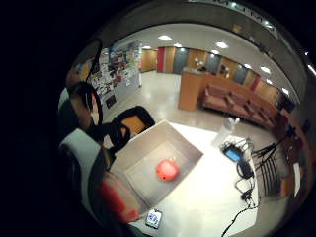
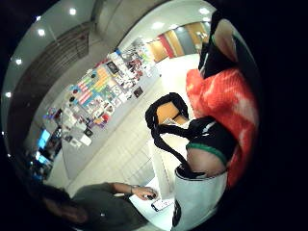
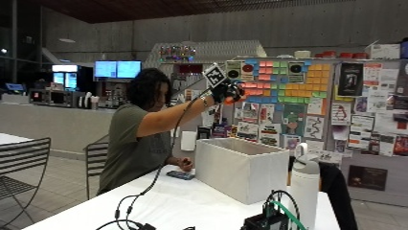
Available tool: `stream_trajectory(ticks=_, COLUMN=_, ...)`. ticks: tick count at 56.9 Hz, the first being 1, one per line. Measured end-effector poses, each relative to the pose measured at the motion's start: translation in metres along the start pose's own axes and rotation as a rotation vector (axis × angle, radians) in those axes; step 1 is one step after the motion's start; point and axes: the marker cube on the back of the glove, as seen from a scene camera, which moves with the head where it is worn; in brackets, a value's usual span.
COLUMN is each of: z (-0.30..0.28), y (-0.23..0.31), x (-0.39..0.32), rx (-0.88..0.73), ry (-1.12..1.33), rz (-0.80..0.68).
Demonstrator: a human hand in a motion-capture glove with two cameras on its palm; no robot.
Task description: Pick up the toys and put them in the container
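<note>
Outside view: gloved right hand (image 3: 226, 91) raised above white container (image 3: 242, 167) on the surface (image 3: 172, 201). Grip holds an orange toy (image 2: 221, 106). 1 red toy (image 1: 167, 169) lies inside.

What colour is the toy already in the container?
Red-orange; the toy shows best in the little finger side palm view, inside the container.

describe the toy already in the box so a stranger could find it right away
On the white table stands a big white box, open at the top. On its floor, near the middle, lies a round red-orange toy. It is the only thing in the box; the other orange toy is up in the gloved right hand above it.
</note>
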Motion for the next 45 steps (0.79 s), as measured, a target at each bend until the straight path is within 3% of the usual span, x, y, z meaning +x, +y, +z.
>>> stream_trajectory(ticks=5, z=0.035, y=-0.005, x=0.035, rx=-0.075, ry=0.096, rz=-0.088)
stream_trajectory(ticks=10, z=0.057, y=-0.013, x=0.038, rx=-0.129, ry=0.008, rz=0.096)
stream_trajectory(ticks=14, z=0.077, y=-0.006, x=0.070, rx=-0.153, ry=0.199, rz=-0.035)
stream_trajectory(ticks=20, z=0.085, y=-0.013, x=0.034, rx=-0.240, ry=-0.213, rz=0.197)
stream_trajectory(ticks=26, z=0.090, y=-0.004, x=0.050, rx=-0.290, ry=-0.111, rz=0.168)
stream_trajectory(ticks=31, z=0.087, y=0.016, x=0.078, rx=-0.292, ry=0.119, rz=0.015)
stream_trajectory(ticks=36, z=0.072, y=0.043, x=0.076, rx=-0.310, ry=-0.035, rz=0.129)
stream_trajectory(ticks=45, z=0.054, y=0.127, x=0.082, rx=-0.398, ry=-0.104, rz=0.032)
